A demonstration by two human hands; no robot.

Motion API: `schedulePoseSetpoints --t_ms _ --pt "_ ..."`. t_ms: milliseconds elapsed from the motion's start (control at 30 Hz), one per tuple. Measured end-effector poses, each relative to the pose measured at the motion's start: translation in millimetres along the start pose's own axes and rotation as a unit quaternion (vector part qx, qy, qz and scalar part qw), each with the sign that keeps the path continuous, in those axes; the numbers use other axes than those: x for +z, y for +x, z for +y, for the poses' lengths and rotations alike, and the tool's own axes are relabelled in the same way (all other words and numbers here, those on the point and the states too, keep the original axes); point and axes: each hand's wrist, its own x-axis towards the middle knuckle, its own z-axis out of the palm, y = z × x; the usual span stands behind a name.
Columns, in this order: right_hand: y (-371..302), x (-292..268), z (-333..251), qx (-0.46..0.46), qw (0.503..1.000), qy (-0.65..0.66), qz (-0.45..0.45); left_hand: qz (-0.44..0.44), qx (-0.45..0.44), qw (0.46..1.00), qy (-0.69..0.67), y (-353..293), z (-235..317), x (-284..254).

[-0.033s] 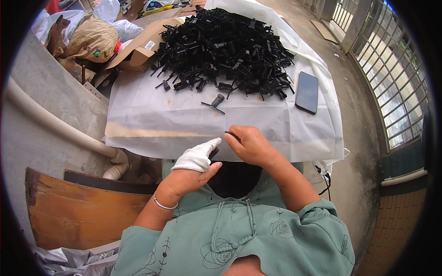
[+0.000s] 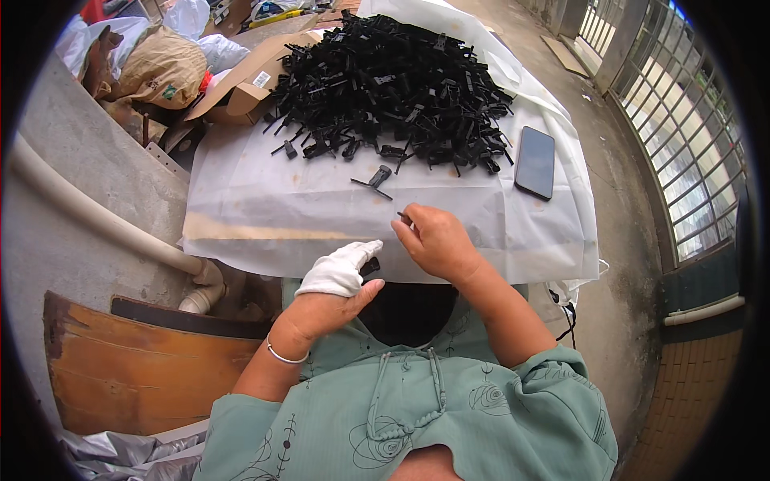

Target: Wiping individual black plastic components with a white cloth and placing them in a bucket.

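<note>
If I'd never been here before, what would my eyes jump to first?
Probably the huge heap of black clip-like parts on the far part of the white sheet. Next, perhaps the hands at the near edge: the left hand, in a white glove with its thumb bare, holds a black piece, and the bare right hand pinches a small dark piece. A phone lies right of the heap.

Bright daylight fills the view, edges bowing.
</note>
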Motion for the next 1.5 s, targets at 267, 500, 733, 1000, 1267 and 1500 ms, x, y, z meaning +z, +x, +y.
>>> schedulePoseSetpoints --t_ms 267,500,733,1000,1267,1500 --pt "46.4 36.5 40.1 -0.013 0.971 -0.199 0.133 0.125 -0.190 0.914 -0.336 14.6 -31.6 13.5" --pt "-7.4 23.2 8.6 -0.095 0.989 0.088 0.067 0.133 -0.185 0.644 -0.730 27.8 -34.7 18.7" --pt "-14.7 12.0 -28.0 -0.181 0.964 0.040 0.189 0.215 -0.080 0.876 -0.424 28.9 -12.4 27.7" --pt "-11.6 6.9 -18.9 -0.013 0.983 0.164 0.077 0.141 -0.084 0.876 -0.453 14.1 4.9 19.1" --pt "-14.0 0.3 -11.9 -0.049 0.981 0.183 -0.035 0.134 -0.127 0.905 -0.382 15.9 4.3 12.3" --pt "-13.3 0.7 -9.1 -0.023 0.969 0.227 -0.089 0.103 -0.132 0.884 -0.436 15.7 2.3 11.2"
